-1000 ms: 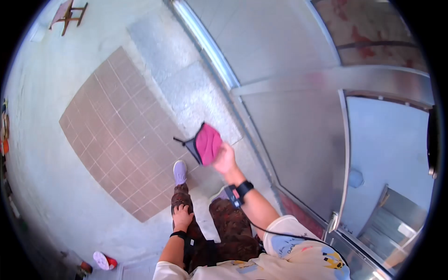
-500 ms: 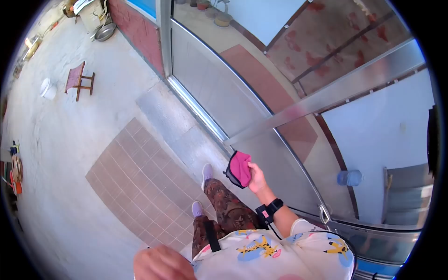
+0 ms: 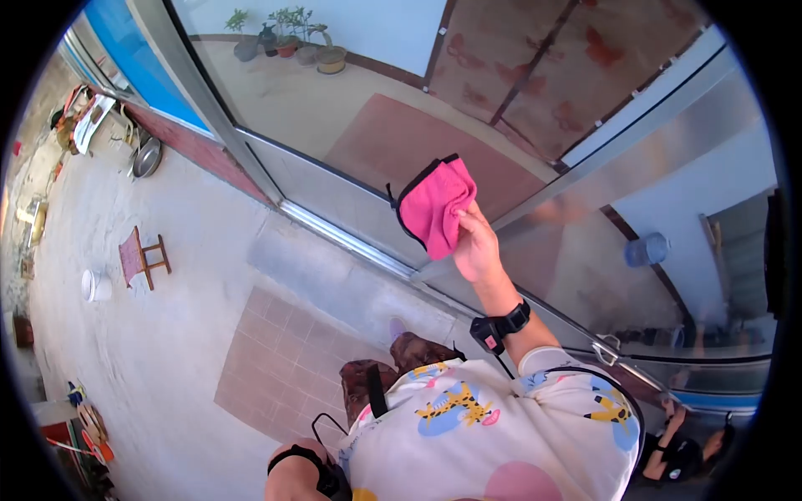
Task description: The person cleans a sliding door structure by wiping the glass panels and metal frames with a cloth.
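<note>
My right hand (image 3: 478, 242) pinches a pink cloth (image 3: 436, 204) with black edging and a small dark loop at its left corner. The cloth is bunched near my thumb and spreads out up and to the left. It is in front of the glass door (image 3: 359, 108); whether it touches the pane I cannot tell. A black band with a small box (image 3: 489, 334) is strapped round my right wrist. At the bottom edge my left forearm (image 3: 288, 480) shows, with a black strap; the left hand itself is out of view.
A metal door handle (image 3: 607, 349) is at the lower right. Through the glass appear potted plants (image 3: 288, 42) and a blue water jug (image 3: 647, 249). A folding stool (image 3: 142, 257), a white bucket (image 3: 96, 285) and a metal basin (image 3: 147, 157) stand on the concrete at left.
My right hand has lifted the pink cloth higher, up toward the glass, and the cloth is spread wider. My left hand has dropped out of view. The view has shifted toward the door.
</note>
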`<state>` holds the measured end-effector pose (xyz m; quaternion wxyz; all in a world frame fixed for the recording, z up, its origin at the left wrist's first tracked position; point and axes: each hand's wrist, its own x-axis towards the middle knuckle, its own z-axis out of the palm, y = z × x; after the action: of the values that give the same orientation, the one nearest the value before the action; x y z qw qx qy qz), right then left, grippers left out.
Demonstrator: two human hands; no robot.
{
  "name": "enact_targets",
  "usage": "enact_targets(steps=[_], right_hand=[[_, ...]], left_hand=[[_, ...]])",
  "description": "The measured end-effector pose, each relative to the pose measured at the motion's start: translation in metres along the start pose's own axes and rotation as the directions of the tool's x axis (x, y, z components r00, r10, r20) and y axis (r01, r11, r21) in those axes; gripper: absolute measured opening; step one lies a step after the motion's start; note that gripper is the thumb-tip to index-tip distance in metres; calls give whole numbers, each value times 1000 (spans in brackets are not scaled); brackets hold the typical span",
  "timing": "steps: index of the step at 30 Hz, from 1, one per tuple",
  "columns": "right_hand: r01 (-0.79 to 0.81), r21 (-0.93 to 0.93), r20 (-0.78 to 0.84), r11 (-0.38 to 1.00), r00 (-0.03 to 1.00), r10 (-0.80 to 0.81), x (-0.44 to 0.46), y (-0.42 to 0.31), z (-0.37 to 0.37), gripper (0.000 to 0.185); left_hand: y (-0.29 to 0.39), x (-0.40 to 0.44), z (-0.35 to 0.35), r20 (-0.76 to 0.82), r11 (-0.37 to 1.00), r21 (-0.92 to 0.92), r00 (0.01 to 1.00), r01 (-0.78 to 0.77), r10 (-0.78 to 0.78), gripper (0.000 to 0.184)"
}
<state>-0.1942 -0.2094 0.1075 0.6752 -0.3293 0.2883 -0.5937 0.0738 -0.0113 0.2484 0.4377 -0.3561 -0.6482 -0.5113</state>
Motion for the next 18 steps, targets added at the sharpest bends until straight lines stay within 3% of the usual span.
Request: enact_targets(steps=[2,4,5,7,8,9,10,11,12,14,15,16,18], right_hand=[[53,2,-30,999,998,-53,5,3,7,45],[-31,104,-157,994,987,47,4,10,22,46],[1,107,-173,994,985,18,1,16,27,46],[294,-10,-228,956,930,-288,-12,19,38,47],[477,-63,-287,876,832,-474,-18,13,50,49],[685,-189,-192,703,677,-711,-21,4,53,44],[791,-383,-215,477,425,-879,-18,-16,77,42],[791,-562,-74,244,246,-967,-13,-37,83,43],[718,-696,76,15,94,-993,-9,-56,86,44],[543,-828,215,-139,80,-973,9,-84,90,40],[302,-904,328,-303,35,-944,21,-90,95,36],[126,-903,425,-411,109,-899,28,-92,104,37],[-21,-895,423,-446,281,-862,45,-70,82,47]], left_hand=[[8,0,-29,-15,997,27,997,-75,75,29],[19,-6,-54,17,994,-8,994,-112,112,30],[25,-10,-65,32,989,-19,988,-149,150,30],[44,-18,-86,77,983,-72,981,-172,177,30],[55,-20,-100,106,981,-99,978,-170,180,29],[64,-26,-108,140,976,-135,972,-170,188,29],[74,-29,-116,173,971,-171,966,-165,194,29],[85,-29,-127,198,968,-196,961,-156,194,28],[94,-31,-136,208,964,-220,959,-147,193,28],[107,-34,-150,210,958,-251,959,-137,192,28],[113,-35,-155,212,956,-262,959,-128,187,27],[118,-36,-160,214,955,-269,959,-122,183,27],[124,-38,-168,218,955,-273,960,-113,176,27]])
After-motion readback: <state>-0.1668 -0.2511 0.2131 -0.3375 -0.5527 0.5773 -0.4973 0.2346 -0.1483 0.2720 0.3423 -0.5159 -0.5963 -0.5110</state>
